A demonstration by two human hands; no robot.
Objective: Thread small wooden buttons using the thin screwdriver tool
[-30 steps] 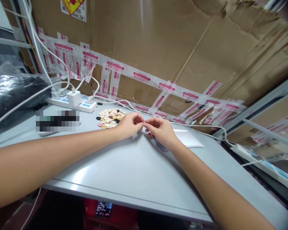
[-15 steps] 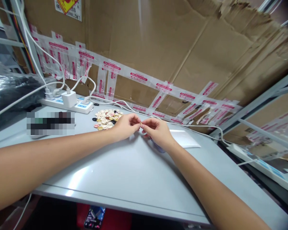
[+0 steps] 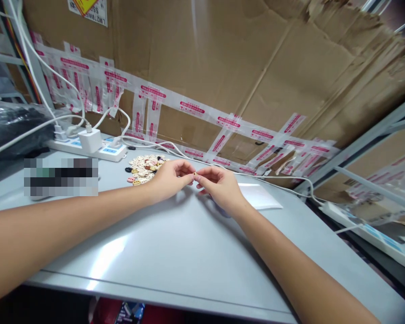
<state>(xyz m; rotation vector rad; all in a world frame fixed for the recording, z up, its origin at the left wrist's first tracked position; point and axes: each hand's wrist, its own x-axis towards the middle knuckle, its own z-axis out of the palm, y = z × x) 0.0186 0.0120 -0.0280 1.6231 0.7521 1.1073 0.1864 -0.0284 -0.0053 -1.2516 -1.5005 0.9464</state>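
Note:
My left hand point(image 3: 172, 179) and my right hand point(image 3: 219, 183) meet above the grey table, fingertips pinched together around a tiny yellowish piece point(image 3: 195, 173). Its shape is too small to make out. Just behind and left of my left hand lies a pile of small buttons point(image 3: 145, 167), mostly cream, with some black, pink, yellow and brown ones. My left hand hides part of the pile. Under my right wrist a bluish, rounded object point(image 3: 222, 210) shows only at its edge. A white sheet or flat packet point(image 3: 261, 196) lies to the right of my right hand.
A white power strip point(image 3: 113, 153) with a plugged-in adapter and cables stands at the back left. A blurred-out object point(image 3: 60, 177) lies in front of it. Taped cardboard point(image 3: 202, 58) rises behind the table point(image 3: 175, 252). Another power strip point(image 3: 367, 229) is at the right.
The view has shifted slightly, so the table's left side sits further left. Both hands keep their pinch on the tiny piece, nearly unmoved.

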